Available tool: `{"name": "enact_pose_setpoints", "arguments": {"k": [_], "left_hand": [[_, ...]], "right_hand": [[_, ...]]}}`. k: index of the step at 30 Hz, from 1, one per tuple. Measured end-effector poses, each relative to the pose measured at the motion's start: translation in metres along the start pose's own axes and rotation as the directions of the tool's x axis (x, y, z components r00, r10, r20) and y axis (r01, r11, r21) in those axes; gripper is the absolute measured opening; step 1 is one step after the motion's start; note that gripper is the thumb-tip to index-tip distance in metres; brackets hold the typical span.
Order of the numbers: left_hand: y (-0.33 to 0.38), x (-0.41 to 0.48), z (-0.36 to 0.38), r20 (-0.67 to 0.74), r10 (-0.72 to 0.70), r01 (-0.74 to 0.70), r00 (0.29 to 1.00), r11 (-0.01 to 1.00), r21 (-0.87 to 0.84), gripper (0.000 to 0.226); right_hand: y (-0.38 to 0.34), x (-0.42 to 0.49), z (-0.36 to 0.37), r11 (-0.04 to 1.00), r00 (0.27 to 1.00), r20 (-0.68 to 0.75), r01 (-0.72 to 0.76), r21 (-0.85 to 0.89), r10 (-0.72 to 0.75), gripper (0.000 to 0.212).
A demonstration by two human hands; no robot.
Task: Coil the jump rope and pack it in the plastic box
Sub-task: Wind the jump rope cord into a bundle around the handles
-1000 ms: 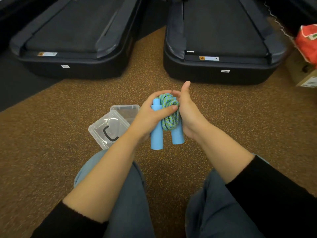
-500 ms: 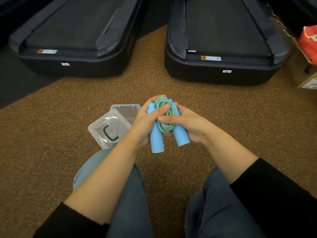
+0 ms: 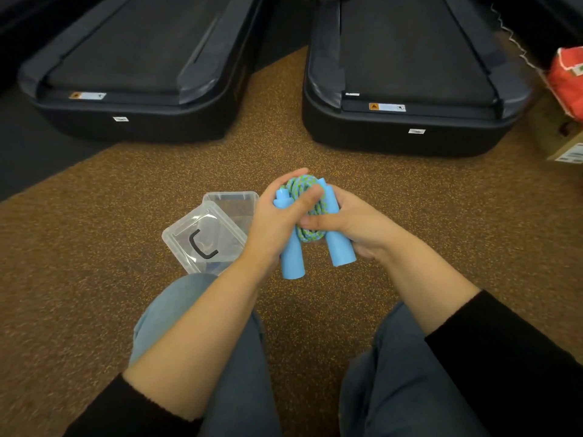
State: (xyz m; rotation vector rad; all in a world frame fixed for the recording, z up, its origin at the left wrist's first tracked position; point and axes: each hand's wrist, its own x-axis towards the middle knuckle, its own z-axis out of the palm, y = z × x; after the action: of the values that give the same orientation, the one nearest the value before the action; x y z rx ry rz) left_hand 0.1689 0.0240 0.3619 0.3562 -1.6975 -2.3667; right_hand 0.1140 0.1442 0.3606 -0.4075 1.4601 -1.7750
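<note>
The jump rope was held above the floor in the middle of the view, between the person's knees and the two treadmills. Its green-and-blue cord was wound into a tight bundle between the two blue handles. The left handle pointed toward six o'clock and the right handle toward five o'clock, so their free ends splayed slightly apart.

The left hand had a closed grip: its fingers curled over the top of the bundle and its thumb lay across the front of the cord. The right hand also had a closed grip, wrapped round the right handle from the three o'clock side with its thumb pressed on the cord.

The plastic box sat open on the floor at nine o'clock from the hands, just beside the left wrist. Its clear lid, which had a black handle, lay at the box's seven o'clock corner and overlapped it. Whether the lid rested on the rim could not be told.

One dark treadmill stood at eleven o'clock and another at one o'clock. A red bag sat above a cardboard box at the two o'clock edge.
</note>
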Motion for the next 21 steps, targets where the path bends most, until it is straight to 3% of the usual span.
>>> {"name": "enact_pose_setpoints", "arguments": {"k": [3,8,14,21], "left_hand": [[-0.002,0.000,-0.001,-0.038,-0.025,0.027,0.999,0.997,0.076,0.040],[-0.001,0.004,-0.004,-0.129,-0.016,0.023,0.991,0.998,0.054,0.020],[0.000,0.005,-0.006,-0.101,0.052,-0.041,0.994,0.993,0.113,0.022],[-0.003,0.004,-0.005,-0.091,0.058,-0.053,0.994,0.997,0.058,0.015]], "right_hand": [[0.004,-0.001,0.004,0.997,0.999,-0.043,0.028,-0.075,-0.031,0.040],[0.011,0.000,0.012,0.978,0.986,-0.126,0.085,-0.190,-0.110,0.041],[0.013,-0.003,0.015,0.997,0.987,-0.143,0.062,-0.048,-0.068,0.039],[0.013,-0.011,0.021,0.993,0.989,-0.100,-0.108,0.041,0.111,0.041]]}}
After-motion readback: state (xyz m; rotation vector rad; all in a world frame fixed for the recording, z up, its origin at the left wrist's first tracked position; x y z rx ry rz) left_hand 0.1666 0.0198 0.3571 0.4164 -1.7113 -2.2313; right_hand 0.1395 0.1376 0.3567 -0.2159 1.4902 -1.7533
